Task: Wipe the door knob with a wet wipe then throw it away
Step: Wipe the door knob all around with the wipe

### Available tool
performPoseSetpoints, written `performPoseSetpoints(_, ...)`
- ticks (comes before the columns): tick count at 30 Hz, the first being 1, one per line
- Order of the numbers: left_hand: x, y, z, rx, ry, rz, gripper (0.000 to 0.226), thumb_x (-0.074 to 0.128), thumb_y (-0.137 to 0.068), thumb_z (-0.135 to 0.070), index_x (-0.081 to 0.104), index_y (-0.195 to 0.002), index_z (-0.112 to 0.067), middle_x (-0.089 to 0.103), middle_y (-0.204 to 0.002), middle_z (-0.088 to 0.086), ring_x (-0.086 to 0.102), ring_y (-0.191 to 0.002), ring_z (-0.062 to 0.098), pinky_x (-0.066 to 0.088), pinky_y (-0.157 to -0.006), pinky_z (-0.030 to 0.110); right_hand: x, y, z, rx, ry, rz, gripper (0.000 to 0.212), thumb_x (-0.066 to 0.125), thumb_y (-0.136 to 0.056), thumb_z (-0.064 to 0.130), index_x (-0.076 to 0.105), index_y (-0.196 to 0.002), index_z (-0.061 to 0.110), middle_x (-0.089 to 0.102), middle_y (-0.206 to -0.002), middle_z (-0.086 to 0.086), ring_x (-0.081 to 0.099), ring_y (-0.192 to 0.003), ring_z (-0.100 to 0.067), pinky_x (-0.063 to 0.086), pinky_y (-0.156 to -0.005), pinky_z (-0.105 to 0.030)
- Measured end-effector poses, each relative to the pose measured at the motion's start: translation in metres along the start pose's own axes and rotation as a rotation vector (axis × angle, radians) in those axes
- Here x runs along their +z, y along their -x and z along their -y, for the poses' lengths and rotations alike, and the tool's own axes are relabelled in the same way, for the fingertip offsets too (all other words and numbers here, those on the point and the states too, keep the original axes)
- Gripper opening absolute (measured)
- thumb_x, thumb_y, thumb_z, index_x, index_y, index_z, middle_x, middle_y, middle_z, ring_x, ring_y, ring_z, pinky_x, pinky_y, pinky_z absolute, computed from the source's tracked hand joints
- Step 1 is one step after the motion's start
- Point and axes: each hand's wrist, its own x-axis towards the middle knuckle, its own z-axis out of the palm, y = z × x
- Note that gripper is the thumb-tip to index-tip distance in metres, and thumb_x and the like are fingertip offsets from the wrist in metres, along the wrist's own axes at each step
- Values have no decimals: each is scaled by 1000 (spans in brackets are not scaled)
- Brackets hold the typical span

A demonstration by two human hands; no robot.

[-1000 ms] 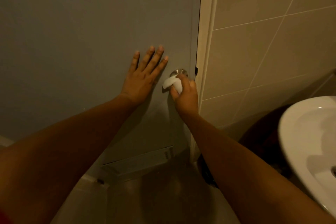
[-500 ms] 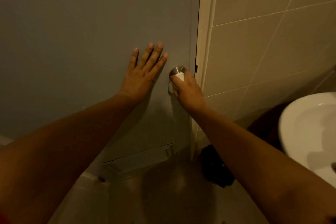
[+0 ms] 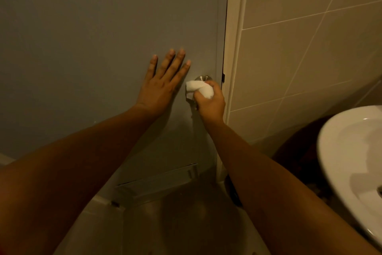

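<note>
A round metal door knob (image 3: 203, 78) sits near the right edge of a grey door (image 3: 103, 27); only its top shows. My right hand (image 3: 209, 101) is closed around a bunched white wet wipe (image 3: 196, 87) and presses it over the knob's front and lower part. My left hand (image 3: 163, 85) lies flat on the door just left of the knob, fingers spread and pointing up, holding nothing.
A pale door frame (image 3: 234, 48) and a beige tiled wall (image 3: 310, 58) stand right of the door. A white sink (image 3: 351, 155) juts in at the lower right, with a dark object (image 3: 293, 163) in shadow below it. A vent strip (image 3: 157, 184) runs along the door's bottom.
My right hand has turned around the knob with the wipe: half a second ago it covered most of the wipe, now the wipe bulges out to the left. My left hand has stayed flat on the door.
</note>
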Motion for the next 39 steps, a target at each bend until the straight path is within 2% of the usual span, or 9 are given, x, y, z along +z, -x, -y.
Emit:
performPoseSetpoints(4,2,-1,0,2,2,0,89,63,-85,-8,10,-155,-22,7,-164,8,7,-151,30,-17,-115,46,-11,-3,-1,-179,331,94,36,66,-89,21,55,-123,20,54,-113,0,52,-91,-1,44,-70,-5)
performPoseSetpoints(7,3,-1,-1,-12,-21,-22,95,69,-82,-10,9,-155,-22,7,-163,8,6,-150,29,-12,-116,47,-23,-11,-6,-286,634,236,37,63,-91,28,50,-125,28,49,-124,-6,51,-106,-16,49,-88,-29)
performPoseSetpoints(9,3,-1,-2,-14,-14,-5,97,69,-81,-9,7,-155,-21,6,-163,8,6,-150,30,-11,-116,48,-29,-14,-3,-312,721,308,43,61,-92,28,46,-132,29,47,-130,-7,52,-113,-22,47,-94,-31)
performPoseSetpoints(14,-6,-1,-14,-40,64,-12,81,62,-85,-16,19,-153,-16,10,-163,14,9,-150,36,-8,-118,50,-57,-16,11,-274,619,465,66,69,-84,16,36,-142,19,48,-138,-11,50,-123,-24,45,-99,-32)
performPoseSetpoints(18,-14,-1,-43,-138,364,-108,46,47,-85,-32,62,-122,-8,48,-144,21,44,-132,40,34,-109,56,-73,-27,17,-181,503,460,54,70,-81,10,51,-132,15,55,-129,-8,56,-113,-23,51,-90,-26)
performPoseSetpoints(20,-13,-3,-61,-213,537,-81,37,47,-90,-28,66,-115,-9,61,-120,18,58,-107,32,49,-91,47,-78,-36,23,-147,493,463,52,65,-79,-2,57,-129,11,51,-124,-7,55,-107,-22,49,-83,-18)
performPoseSetpoints(24,-10,-11,-91,-531,790,124,40,49,-94,-41,62,-120,-14,61,-112,8,52,-91,12,40,-76,23,-85,-51,34,-145,582,528,41,59,-85,0,63,-124,9,53,-120,-8,52,-101,-16,48,-89,-24)
performPoseSetpoints(34,-14,-29,-148,-941,868,58,53,56,-92,-39,43,-139,-19,48,-135,12,54,-117,29,47,-95,34,-112,-85,81,-807,992,279,52,57,-88,15,47,-139,16,47,-133,-10,45,-123,-27,48,-98,-39)
performPoseSetpoints(39,-10,-39,-164,-1182,1062,94,59,48,-91,-50,31,-143,-27,51,-131,10,56,-114,29,50,-96,48,-112,-104,97,-1027,1269,219,78,54,-88,25,14,-154,16,6,-163,-14,5,-150,-35,9,-120,-52)
